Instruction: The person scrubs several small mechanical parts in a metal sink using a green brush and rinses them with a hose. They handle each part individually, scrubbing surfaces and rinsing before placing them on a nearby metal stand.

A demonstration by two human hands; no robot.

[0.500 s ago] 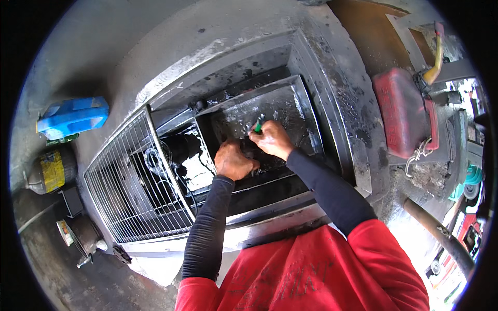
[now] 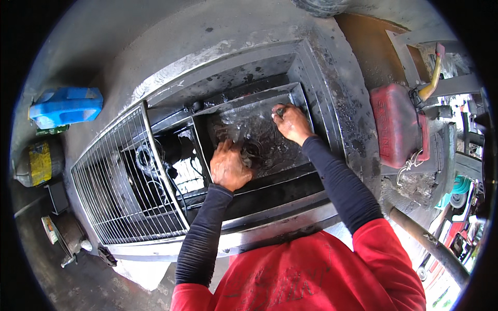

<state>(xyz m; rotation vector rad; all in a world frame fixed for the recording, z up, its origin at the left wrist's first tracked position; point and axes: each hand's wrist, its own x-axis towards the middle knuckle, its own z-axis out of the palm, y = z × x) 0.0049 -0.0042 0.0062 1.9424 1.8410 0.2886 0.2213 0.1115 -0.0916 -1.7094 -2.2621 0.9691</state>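
Note:
A rectangular metal tray [image 2: 302, 101] with a thin layer of dark, wet liquid sits in a steel basin [image 2: 259, 72]. My left hand [image 2: 231, 167] is over the tray's near left part, fingers curled against a dark, greasy part [image 2: 251, 149]; its kind is hard to make out. At the tray's far right, my right hand [image 2: 293, 125] is closed around a small tool [image 2: 280, 111]. Only its dark greenish end shows between the fingers; the rest is hidden.
A wire grate [image 2: 129, 181] covers the basin's left side, above a dark pump-like device with a coiled cable [image 2: 148, 158]. A blue jug [image 2: 67, 107] and a grey tank with a yellow label [image 2: 40, 163] stand left. A red fuel can [image 2: 397, 124] sits right, near a pipe [image 2: 430, 241].
My right hand has moved right and away from the left hand, toward the tray's far right side, taking the small green tool with it. My left hand stays nearly in place.

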